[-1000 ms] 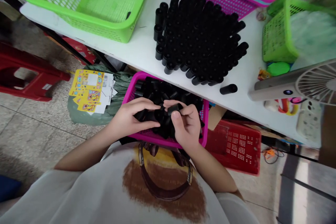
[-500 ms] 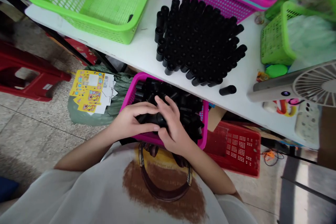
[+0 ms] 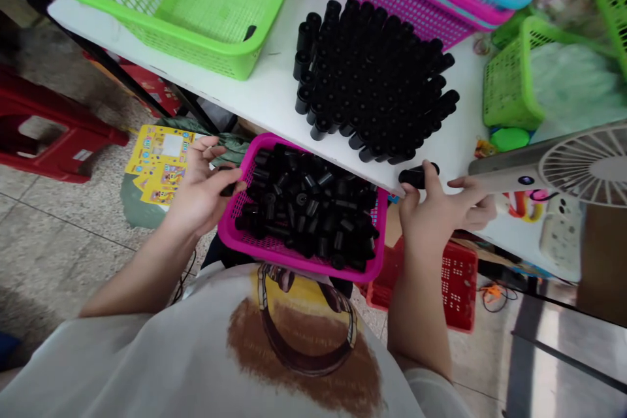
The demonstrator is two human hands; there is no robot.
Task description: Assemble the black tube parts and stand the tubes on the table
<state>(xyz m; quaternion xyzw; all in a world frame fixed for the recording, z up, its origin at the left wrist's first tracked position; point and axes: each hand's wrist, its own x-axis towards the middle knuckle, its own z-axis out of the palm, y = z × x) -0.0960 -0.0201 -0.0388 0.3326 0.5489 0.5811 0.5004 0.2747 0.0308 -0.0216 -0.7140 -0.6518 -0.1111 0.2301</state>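
Note:
At the table's front edge, my right hand (image 3: 434, 209) grips a short black plastic tube (image 3: 411, 177) between thumb and forefinger, its other fingers spread toward the fan. My left hand (image 3: 198, 192), over the left rim of a magenta basket (image 3: 377, 268), pinches a small black piece (image 3: 228, 190), partly hidden by the fingers. Loose black tubular parts (image 3: 308, 202) lie jumbled inside that basket, which sits in front of my body. On the white table, many black tubes (image 3: 367, 85) stand upright in a tight cluster.
A green basket (image 3: 235, 59) stands on the table's left, magenta and blue baskets (image 3: 406, 13) behind the cluster. To the right are a small fan (image 3: 504, 176) and a green basket (image 3: 509, 91) with a plastic bag. A red crate (image 3: 460, 287) is below the table, a red stool (image 3: 53, 137) left.
My hands were together over the magenta basket and have parted. The left moved to its left rim with a small black piece; the right moved to the tube at the table edge.

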